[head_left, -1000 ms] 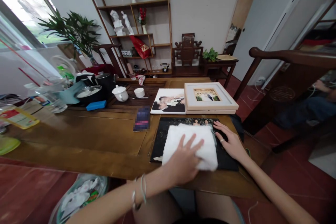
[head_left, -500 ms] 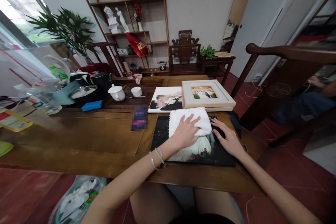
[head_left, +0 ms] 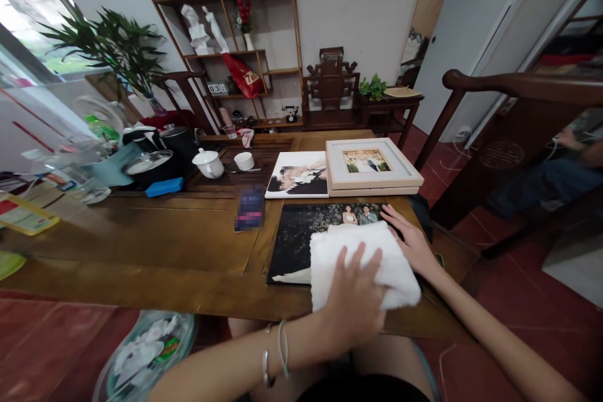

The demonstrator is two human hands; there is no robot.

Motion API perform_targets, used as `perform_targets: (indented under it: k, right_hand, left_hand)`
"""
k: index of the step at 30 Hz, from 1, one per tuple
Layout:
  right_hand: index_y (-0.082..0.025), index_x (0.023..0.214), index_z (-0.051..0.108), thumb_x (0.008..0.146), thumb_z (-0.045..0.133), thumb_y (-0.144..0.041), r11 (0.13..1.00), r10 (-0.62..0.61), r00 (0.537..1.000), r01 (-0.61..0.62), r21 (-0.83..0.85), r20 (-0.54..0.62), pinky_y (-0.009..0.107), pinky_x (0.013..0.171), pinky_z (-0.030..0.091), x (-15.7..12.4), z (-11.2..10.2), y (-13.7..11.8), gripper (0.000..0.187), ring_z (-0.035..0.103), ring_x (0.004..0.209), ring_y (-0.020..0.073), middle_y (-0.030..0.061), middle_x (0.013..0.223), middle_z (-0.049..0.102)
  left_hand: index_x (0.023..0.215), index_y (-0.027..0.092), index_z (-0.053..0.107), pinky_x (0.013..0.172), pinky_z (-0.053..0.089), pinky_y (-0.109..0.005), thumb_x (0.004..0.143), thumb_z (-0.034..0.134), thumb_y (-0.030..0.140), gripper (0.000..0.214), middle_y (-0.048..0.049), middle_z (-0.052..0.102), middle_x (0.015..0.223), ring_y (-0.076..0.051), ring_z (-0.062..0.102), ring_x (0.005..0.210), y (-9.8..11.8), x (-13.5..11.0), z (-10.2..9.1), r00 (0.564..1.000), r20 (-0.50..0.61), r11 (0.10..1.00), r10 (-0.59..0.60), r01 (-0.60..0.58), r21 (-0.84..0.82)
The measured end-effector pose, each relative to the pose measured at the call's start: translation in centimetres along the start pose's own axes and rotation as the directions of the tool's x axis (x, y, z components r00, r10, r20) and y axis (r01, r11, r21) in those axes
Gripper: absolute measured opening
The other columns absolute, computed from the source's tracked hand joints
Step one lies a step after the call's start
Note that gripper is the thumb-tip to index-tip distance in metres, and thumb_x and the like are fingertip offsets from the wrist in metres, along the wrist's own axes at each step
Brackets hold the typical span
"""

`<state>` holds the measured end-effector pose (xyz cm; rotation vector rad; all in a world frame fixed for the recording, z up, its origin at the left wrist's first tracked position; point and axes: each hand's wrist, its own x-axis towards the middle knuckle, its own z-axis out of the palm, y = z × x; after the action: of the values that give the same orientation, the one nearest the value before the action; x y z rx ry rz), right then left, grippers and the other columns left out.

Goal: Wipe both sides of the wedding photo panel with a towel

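A white towel (head_left: 362, 248) lies over the lower right part of a dark photo print (head_left: 292, 239), which shows two people near its top edge. My left hand (head_left: 355, 295) presses on the towel with fingers spread, its thumb side in the cloth's folds. My right hand (head_left: 412, 245) rests at the print's right edge, fingers stretched out, the fingertips touching the top right corner. Part of the print is hidden under the towel.
Behind the print are a white photo panel (head_left: 296, 185) and stacked pale frames (head_left: 374, 166). A dark blurred item (head_left: 249, 207) lies left, near a blue sponge (head_left: 164, 186), teapot (head_left: 208, 164) and white cup (head_left: 244, 161). A waste bin (head_left: 188, 336) stands below the table edge.
My left hand has drawn the towel down toward me, and the print's upper part with the two people now shows. My right hand stays near the same edge.
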<state>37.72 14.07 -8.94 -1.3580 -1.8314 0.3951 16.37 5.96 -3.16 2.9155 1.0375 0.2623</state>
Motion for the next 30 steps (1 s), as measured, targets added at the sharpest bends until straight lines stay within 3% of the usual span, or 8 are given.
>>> perform_targets:
  k: [4,7,14,17,20,23,27,30]
  right_hand:
    - [-0.017,0.122,0.063,0.090,0.044,-0.033,1.000,-0.010,1.000,0.010,-0.016,-0.023,0.052,0.112,0.033,-0.1,0.2,0.1,0.041,0.046,0.132,0.0278,0.0137,0.135,0.056]
    - [-0.016,0.123,0.062,0.090,0.042,-0.031,1.000,-0.027,0.999,0.026,-0.013,-0.028,0.052,0.112,0.033,-0.1,0.2,0.1,0.041,0.046,0.132,0.0266,0.0144,0.135,0.057]
    - [-0.019,0.123,0.061,0.092,0.042,-0.035,1.000,-0.024,1.000,0.024,0.013,-0.004,0.051,0.111,0.034,0.1,-0.1,0.4,0.040,0.045,0.133,0.0256,0.0131,0.136,0.056]
    - [-0.019,0.123,0.061,0.092,0.043,-0.036,0.999,-0.030,1.000,0.030,0.015,0.004,0.051,0.111,0.035,0.1,-0.1,0.4,0.040,0.045,0.133,0.0260,0.0127,0.136,0.055]
    - [-0.020,0.121,0.062,0.091,0.043,-0.035,1.000,-0.018,1.000,0.018,0.002,-0.007,0.052,0.111,0.035,0.0,0.0,0.4,0.039,0.046,0.132,0.0267,0.0123,0.135,0.057]
    - [-0.020,0.122,0.061,0.090,0.044,-0.031,1.000,-0.017,1.000,0.016,-0.009,-0.016,0.052,0.110,0.035,0.0,0.1,0.3,0.038,0.047,0.131,0.0269,0.0123,0.135,0.057]
    - [-0.020,0.122,0.061,0.088,0.045,-0.026,0.998,-0.047,0.999,0.047,-0.030,-0.019,0.049,0.109,0.037,-0.1,0.2,0.3,0.039,0.049,0.129,0.0261,0.0112,0.134,0.058]
    - [-0.020,0.119,0.063,0.089,0.044,-0.028,0.997,-0.033,0.999,0.030,-0.068,-0.042,0.047,0.107,0.040,-0.1,0.2,0.3,0.037,0.052,0.126,0.0260,0.0113,0.133,0.059]
  left_hand:
    - [0.111,0.020,0.068,0.107,0.026,-0.060,0.085,0.056,0.035,0.032,-0.0092,0.035,0.150,-0.038,0.028,0.137,-3.7,4.4,-0.2,0.985,0.012,0.983,-0.173,0.172,0.064]
    - [0.112,0.020,0.068,0.108,0.026,-0.060,0.086,0.056,0.035,0.033,-0.0088,0.034,0.151,-0.038,0.027,0.138,-4.4,5.8,0.1,0.980,0.017,0.975,-0.198,0.195,0.110]
    - [0.098,0.019,0.074,0.102,0.027,-0.067,0.089,0.052,0.033,0.028,-0.0161,0.034,0.149,-0.049,0.029,0.133,3.4,0.2,0.5,1.000,0.008,0.994,-0.015,0.014,0.106]
    - [0.099,0.022,0.074,0.101,0.030,-0.065,0.091,0.049,0.034,0.029,-0.0139,0.035,0.149,-0.047,0.034,0.132,4.5,-0.9,-0.3,0.997,0.072,0.999,0.028,-0.031,0.041]
    - [0.107,0.019,0.070,0.103,0.031,-0.061,0.091,0.048,0.032,0.030,-0.0129,0.035,0.149,-0.043,0.034,0.133,2.2,0.2,-1.2,0.992,0.123,0.999,-0.027,0.023,0.032]
    - [0.112,0.018,0.066,0.104,0.033,-0.057,0.088,0.052,0.029,0.030,-0.0100,0.039,0.147,-0.038,0.034,0.132,-1.8,2.8,-1.9,0.991,0.099,0.996,-0.089,0.087,0.023]
    - [0.117,0.018,0.061,0.096,0.042,-0.047,0.096,0.043,0.036,0.033,-0.0113,0.056,0.128,-0.030,0.045,0.121,-6.7,7.1,-3.1,0.994,0.110,0.998,-0.018,0.025,-0.055]
    - [0.121,0.019,0.057,0.095,0.042,-0.044,0.099,0.035,0.040,0.038,-0.0098,0.060,0.121,-0.027,0.046,0.118,-8.2,9.5,-3.5,0.994,0.112,0.992,-0.006,0.020,-0.126]
